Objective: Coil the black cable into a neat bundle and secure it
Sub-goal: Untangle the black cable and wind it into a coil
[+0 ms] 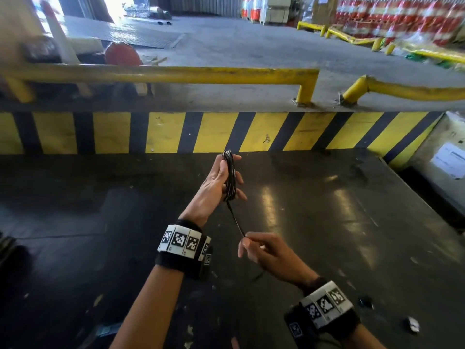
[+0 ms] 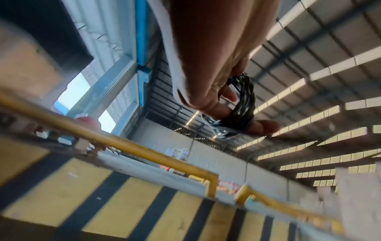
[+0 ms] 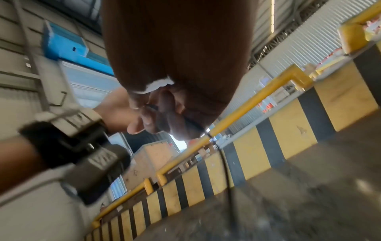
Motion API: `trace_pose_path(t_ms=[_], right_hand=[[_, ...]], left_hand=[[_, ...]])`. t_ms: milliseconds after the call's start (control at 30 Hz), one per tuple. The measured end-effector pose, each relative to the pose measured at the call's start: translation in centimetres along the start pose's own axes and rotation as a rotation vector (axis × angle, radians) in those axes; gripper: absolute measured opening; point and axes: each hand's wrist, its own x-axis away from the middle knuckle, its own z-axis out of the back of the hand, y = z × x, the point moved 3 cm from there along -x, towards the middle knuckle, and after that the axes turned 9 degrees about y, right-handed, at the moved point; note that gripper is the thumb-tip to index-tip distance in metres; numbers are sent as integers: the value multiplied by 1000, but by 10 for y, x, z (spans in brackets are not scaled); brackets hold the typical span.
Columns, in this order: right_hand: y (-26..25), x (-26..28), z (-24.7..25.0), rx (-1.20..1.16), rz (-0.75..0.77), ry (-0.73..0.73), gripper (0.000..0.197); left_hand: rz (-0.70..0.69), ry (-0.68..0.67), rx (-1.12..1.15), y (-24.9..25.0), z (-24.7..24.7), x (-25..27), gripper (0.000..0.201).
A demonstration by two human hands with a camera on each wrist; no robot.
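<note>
I see my left hand (image 1: 217,180) wrapped round the coiled black cable (image 1: 230,178) above the dark platform (image 1: 327,222), well short of its striped edge (image 1: 214,132); my right hand (image 1: 266,253) pinches the cable's tail below the coil.

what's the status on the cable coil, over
Left hand grips the coiled black cable, held upright. Right hand pinches the loose tail, pulled taut. Bundle not yet secured. Nothing in the way.
</note>
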Motion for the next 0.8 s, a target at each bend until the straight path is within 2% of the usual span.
trace_pose_path(t_ms=[67, 167, 300, 367, 433, 467, 567, 667, 800], right_hand=[[-21, -5, 20, 97, 57, 14, 31], [-56, -24, 61, 205, 121, 70, 18], [-79, -54, 105, 305, 192, 127, 12], [-73, -71, 115, 280, 204, 143, 12], [-58, -87, 119, 224, 179, 163, 13], [-53, -102, 111, 184, 176, 144, 14], [-11, -102, 89, 30, 34, 172, 23], [31, -72, 53, -126, -65, 177, 49], [40, -36, -5, -255, -157, 138, 38]], left_hand=[[20, -15, -127, -17, 1, -5, 38], [61, -106, -295, -38, -5, 4, 38], [129, -243, -180, -38, -24, 31, 42], [135, -330, -118, -26, -34, 42, 43], [132, -359, -35, -12, -40, 51, 44], [101, -323, 11, -3, -32, 52, 45], [62, -251, 161, 8, -29, 49, 47], [26, -197, 199, 8, -33, 41, 49], [-20, -65, 167, 3, -22, 23, 44]])
